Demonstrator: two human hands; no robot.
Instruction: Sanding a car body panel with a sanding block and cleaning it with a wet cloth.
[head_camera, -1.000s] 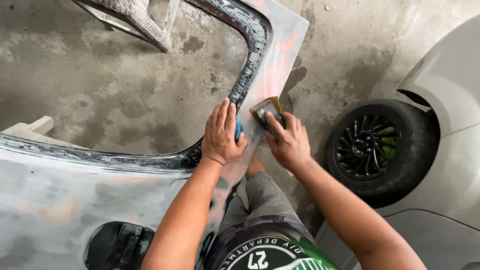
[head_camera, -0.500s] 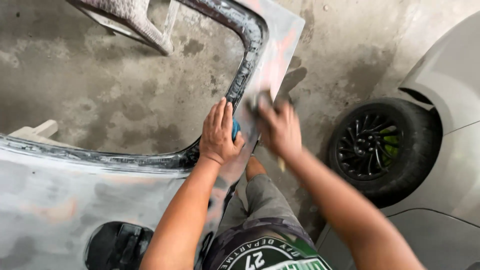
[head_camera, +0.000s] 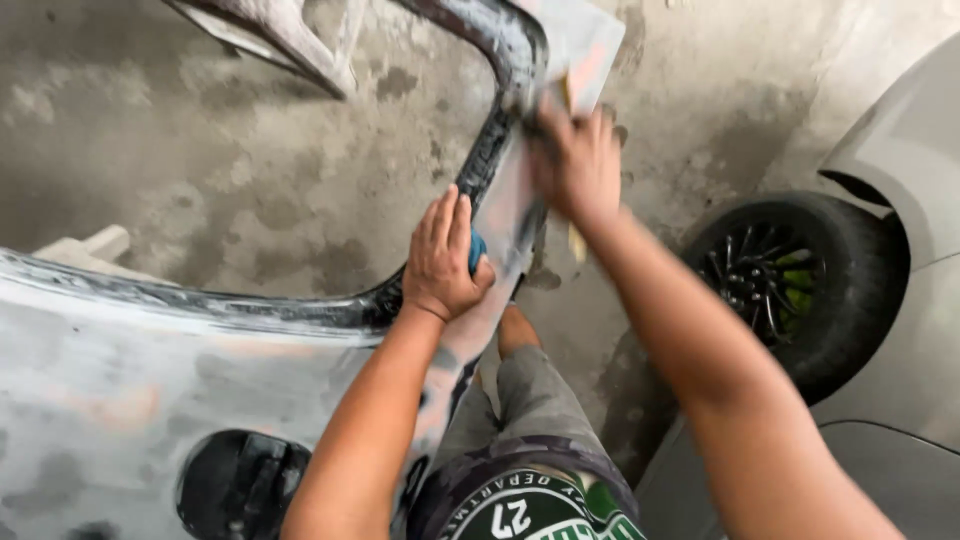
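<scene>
Stained concrete floor (head_camera: 200, 150) fills the background. We note our left hand (head_camera: 445, 260) clenched on a small blue pad (head_camera: 478, 250) at centre frame, braced against the grey sanded car body panel (head_camera: 120, 370). Our right hand (head_camera: 578, 165), blurred, presses higher along the panel's upright strip, which runs toward the upper centre; its grasp we cannot tell.

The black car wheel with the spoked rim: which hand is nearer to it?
Right. The right hand presses on the sanded grey body panel up and left of the black car wheel; the left hand, over a small blue object, sits farther left.
</scene>
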